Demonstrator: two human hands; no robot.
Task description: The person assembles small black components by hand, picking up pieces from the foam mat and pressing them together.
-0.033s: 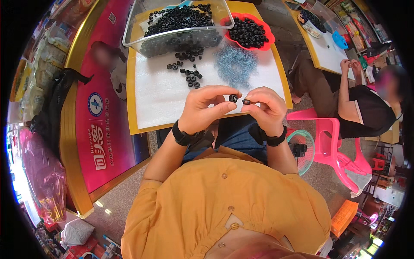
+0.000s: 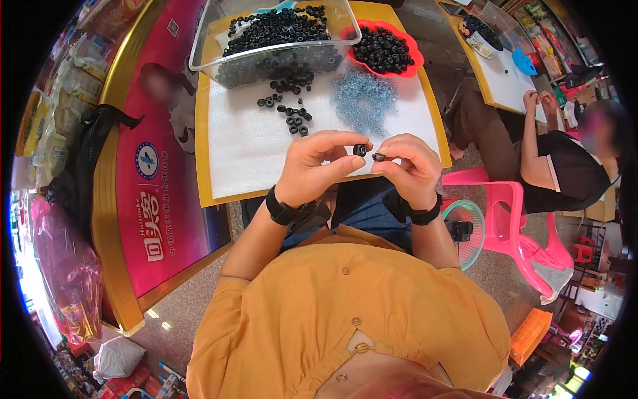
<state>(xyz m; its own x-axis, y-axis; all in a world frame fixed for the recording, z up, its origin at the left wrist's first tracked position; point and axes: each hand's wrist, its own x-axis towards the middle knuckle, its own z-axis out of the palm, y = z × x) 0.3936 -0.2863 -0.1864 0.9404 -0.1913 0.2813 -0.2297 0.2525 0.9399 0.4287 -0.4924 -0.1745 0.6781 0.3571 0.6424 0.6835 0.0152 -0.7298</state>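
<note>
Just above the near edge of the table, my left hand (image 2: 318, 166) pinches a small black ring-shaped piece (image 2: 359, 150) between thumb and forefinger. Close to it, my right hand (image 2: 411, 166) holds a smaller black piece (image 2: 379, 157) in its fingertips; the two pieces are apart. Loose black rings (image 2: 297, 122) lie on the white sheet (image 2: 242, 149) beyond my left hand. Past my right hand spreads a pile of tiny clear-blue pieces (image 2: 364, 100). A clear plastic bin (image 2: 199, 56) holds many black rings, and a red scalloped bowl (image 2: 417, 56) holds more black pieces.
A pink board with a gold frame (image 2: 106, 199) stands close on my left. To the right are a green fan (image 2: 465, 233) and a pink plastic chair (image 2: 498, 206). Beyond it, another person (image 2: 565, 166) sits working at a second yellow-edged table (image 2: 488, 93).
</note>
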